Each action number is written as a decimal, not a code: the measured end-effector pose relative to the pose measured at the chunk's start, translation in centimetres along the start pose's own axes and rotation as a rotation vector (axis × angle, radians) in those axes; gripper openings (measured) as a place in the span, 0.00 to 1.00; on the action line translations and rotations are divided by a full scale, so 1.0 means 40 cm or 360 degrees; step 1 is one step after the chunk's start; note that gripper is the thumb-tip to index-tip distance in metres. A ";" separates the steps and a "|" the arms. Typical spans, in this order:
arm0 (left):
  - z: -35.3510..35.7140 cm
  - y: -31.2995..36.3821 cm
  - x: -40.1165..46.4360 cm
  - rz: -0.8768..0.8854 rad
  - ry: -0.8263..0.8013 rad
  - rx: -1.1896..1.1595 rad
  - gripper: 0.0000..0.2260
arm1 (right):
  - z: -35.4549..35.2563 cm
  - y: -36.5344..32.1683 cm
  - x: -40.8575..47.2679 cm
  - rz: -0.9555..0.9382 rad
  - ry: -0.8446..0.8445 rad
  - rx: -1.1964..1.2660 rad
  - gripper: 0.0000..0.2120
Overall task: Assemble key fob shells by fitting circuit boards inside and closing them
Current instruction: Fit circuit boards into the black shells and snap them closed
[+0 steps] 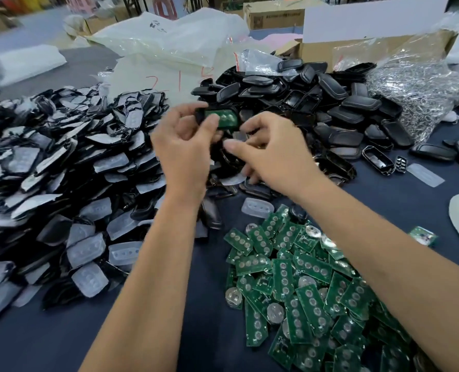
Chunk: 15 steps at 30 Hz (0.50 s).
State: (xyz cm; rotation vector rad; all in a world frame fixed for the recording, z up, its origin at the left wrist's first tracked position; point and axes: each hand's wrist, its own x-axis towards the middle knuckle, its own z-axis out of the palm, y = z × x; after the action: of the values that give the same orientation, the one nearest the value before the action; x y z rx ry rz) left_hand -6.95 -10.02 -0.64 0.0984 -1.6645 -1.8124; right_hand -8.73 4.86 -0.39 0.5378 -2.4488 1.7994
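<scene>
Green circuit board (221, 117) seated in black shell half (217, 118); closing step pending.
Left hand (182, 146) pinches shell; right hand (271, 151) curled, grip unclear. Next: cover half, aligned, pressed.

- The left hand (185, 146) held a black shell (219, 118) with a green circuit board (224, 117) seated inside, thumb resting on the board.
- The right hand (271, 151) hovered just beside it, fingers curled; any contents could not be determined.
- A pile of loose boards (303, 285) lay on the table (201, 318) below.
</scene>
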 end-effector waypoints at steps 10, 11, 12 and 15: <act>-0.152 0.036 0.100 -0.0105 0.0525 -0.0197 0.10 | 0.179 -0.043 -0.034 -0.1248 -0.0805 -0.1419 0.13; -0.155 0.035 0.100 -0.0104 0.0515 -0.0196 0.10 | 0.179 -0.048 -0.033 -0.1245 -0.0803 -0.1422 0.12; -0.154 0.034 0.099 -0.0100 0.0499 -0.0191 0.10 | 0.178 -0.053 -0.032 -0.1248 -0.0786 -0.1436 0.12; -0.146 0.033 0.093 -0.0093 0.0461 -0.0161 0.10 | 0.167 -0.056 -0.027 -0.1226 -0.0740 -0.1471 0.13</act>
State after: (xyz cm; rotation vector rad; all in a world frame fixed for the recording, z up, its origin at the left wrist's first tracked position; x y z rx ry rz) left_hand -6.50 -16.89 0.88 0.3510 -1.3783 -1.8240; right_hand -5.97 -1.72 -0.74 1.5597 -2.4010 0.2211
